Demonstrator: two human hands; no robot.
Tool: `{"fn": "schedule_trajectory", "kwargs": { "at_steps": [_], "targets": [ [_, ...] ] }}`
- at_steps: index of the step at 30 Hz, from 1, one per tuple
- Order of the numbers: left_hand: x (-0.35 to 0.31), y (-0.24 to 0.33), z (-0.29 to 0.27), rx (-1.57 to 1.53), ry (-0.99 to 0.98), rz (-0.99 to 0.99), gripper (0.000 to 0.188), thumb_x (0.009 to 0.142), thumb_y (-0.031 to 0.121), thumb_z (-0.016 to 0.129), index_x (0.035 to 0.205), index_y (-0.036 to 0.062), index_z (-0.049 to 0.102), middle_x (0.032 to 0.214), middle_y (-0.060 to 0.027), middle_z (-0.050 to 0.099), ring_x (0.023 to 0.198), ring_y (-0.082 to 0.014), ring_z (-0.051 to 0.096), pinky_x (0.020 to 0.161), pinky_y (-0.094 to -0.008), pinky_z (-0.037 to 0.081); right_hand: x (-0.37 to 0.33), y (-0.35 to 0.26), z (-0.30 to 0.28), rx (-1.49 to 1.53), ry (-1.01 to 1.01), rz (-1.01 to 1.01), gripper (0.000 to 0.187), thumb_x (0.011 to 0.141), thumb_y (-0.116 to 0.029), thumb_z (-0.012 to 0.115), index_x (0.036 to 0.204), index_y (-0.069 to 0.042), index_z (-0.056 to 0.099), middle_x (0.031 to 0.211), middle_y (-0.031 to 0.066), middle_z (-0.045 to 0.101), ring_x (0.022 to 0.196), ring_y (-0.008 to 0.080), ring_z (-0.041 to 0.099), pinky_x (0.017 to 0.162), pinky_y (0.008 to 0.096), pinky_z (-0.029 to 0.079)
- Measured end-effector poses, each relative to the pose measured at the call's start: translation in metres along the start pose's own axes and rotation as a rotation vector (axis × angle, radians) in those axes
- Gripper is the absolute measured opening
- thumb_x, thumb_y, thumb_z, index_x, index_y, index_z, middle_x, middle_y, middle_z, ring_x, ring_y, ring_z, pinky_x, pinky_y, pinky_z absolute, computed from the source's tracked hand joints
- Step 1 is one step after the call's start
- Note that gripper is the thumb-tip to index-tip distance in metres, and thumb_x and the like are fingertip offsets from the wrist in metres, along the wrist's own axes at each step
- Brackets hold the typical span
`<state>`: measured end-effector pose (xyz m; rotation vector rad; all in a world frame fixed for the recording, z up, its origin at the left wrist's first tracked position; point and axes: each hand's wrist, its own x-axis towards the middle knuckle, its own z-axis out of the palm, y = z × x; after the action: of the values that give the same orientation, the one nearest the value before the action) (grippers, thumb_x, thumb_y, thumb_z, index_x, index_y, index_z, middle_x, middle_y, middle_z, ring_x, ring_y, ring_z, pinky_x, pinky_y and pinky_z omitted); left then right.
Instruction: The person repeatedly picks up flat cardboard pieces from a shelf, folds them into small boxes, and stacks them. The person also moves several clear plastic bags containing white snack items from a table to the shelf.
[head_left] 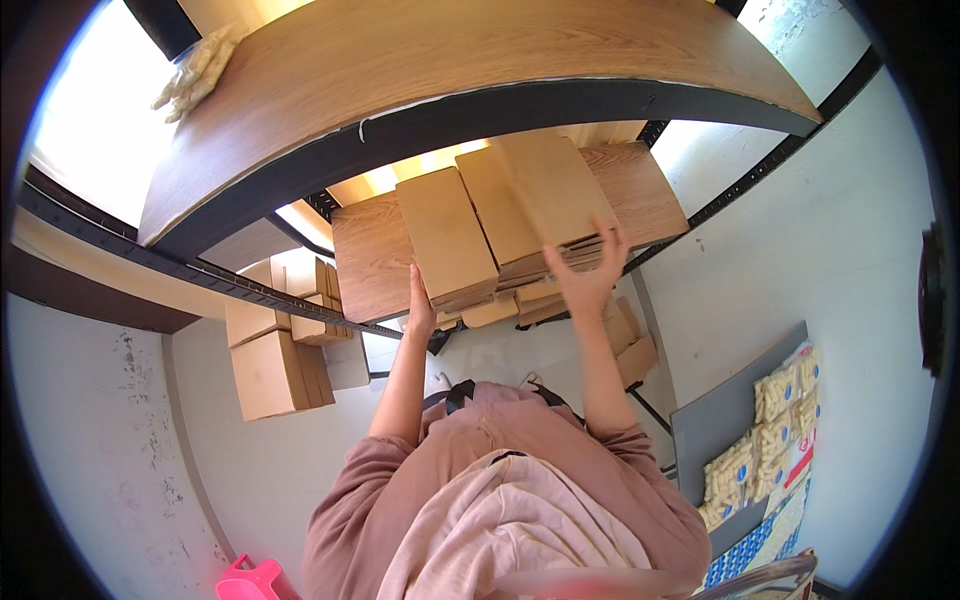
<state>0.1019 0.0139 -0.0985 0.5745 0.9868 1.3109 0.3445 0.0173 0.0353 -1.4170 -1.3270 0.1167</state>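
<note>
Two side-by-side stacks of flat brown cardboard lie on a wood-grain shelf point(367, 262) in front of me. My left hand point(421, 308) rests upright against the left stack point(448, 235), its fingers stretched along that stack's near left side. At the near right corner of the right stack point(500, 215), my right hand point(588, 275) has its thumb and fingers spread apart. Its fingertips are at the edge of a slightly blurred top piece point(560, 185); whether they press on it I cannot tell. Layered edges show along the front of both stacks.
Overhead, a wooden shelf point(480, 50) with a black metal edge spans the view, a bag of pale pieces point(200, 75) at its left end. Brown cartons point(268, 375) stand lower left. Bagged pale pieces point(770, 440) lie on a grey surface at right. A pink plastic stool point(255, 578) is lower left.
</note>
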Motion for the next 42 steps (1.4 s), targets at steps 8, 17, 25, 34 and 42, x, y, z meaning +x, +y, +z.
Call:
{"fn": "schedule_trajectory", "kwargs": {
  "at_steps": [8, 17, 25, 34, 42],
  "targets": [
    [0.001, 0.003, -0.003, -0.004, -0.032, -0.041, 0.063, 0.092, 0.055, 0.027, 0.138, 0.0120, 0.028, 0.138, -0.0041, 0.034, 0.128, -0.0194, 0.031, 0.104, -0.0370, 0.025, -0.013, -0.011, 0.010, -0.209, -0.162, -0.125, 0.077, 0.054, -0.041, 0.082, 0.117, -0.009, 0.051, 0.124, 0.0168, 0.038, 0.115, 0.0331, 0.036, 0.096, 0.0484, 0.028],
    [0.000, -0.003, -0.020, -0.058, -0.013, -0.099, 0.070, 0.090, 0.061, 0.026, 0.136, 0.0092, 0.031, 0.135, -0.0066, 0.039, 0.127, -0.0214, 0.033, 0.104, -0.0384, 0.027, 0.019, 0.077, -0.005, 0.106, 0.014, 0.103, 0.059, 0.080, -0.040, 0.061, 0.122, -0.001, 0.046, 0.124, 0.0156, 0.043, 0.118, 0.0304, 0.036, 0.098, 0.0436, 0.028],
    [0.025, 0.006, -0.019, -0.042, -0.022, -0.198, 0.077, 0.086, 0.066, 0.025, 0.137, 0.0090, 0.030, 0.134, -0.0095, 0.039, 0.121, -0.0241, 0.040, 0.098, -0.0382, 0.036, 0.070, 0.149, 0.019, 0.802, -0.595, 1.243, 0.069, 0.086, -0.057, 0.043, 0.132, -0.005, 0.038, 0.124, 0.0106, 0.050, 0.116, 0.0204, 0.045, 0.097, 0.0382, 0.037],
    [0.049, -0.008, -0.016, 0.115, -0.105, -0.092, 0.082, 0.084, 0.070, 0.023, 0.138, 0.0102, 0.028, 0.137, -0.0115, 0.036, 0.124, -0.0261, 0.036, 0.100, -0.0387, 0.035, 0.061, 0.188, 0.072, 0.891, -0.645, 1.332, 0.071, 0.086, -0.058, 0.042, 0.132, -0.005, 0.038, 0.125, 0.0111, 0.049, 0.117, 0.0208, 0.045, 0.097, 0.0382, 0.036],
    [0.037, -0.014, -0.016, 0.079, -0.076, -0.070, 0.081, 0.084, 0.070, 0.022, 0.138, 0.0101, 0.028, 0.137, -0.0116, 0.036, 0.125, -0.0264, 0.036, 0.100, -0.0391, 0.034, 0.045, 0.213, 0.075, 0.904, -0.678, 1.290, 0.071, 0.086, -0.059, 0.041, 0.132, -0.004, 0.038, 0.126, 0.0115, 0.048, 0.117, 0.0212, 0.044, 0.097, 0.0381, 0.036]
  ]
}}
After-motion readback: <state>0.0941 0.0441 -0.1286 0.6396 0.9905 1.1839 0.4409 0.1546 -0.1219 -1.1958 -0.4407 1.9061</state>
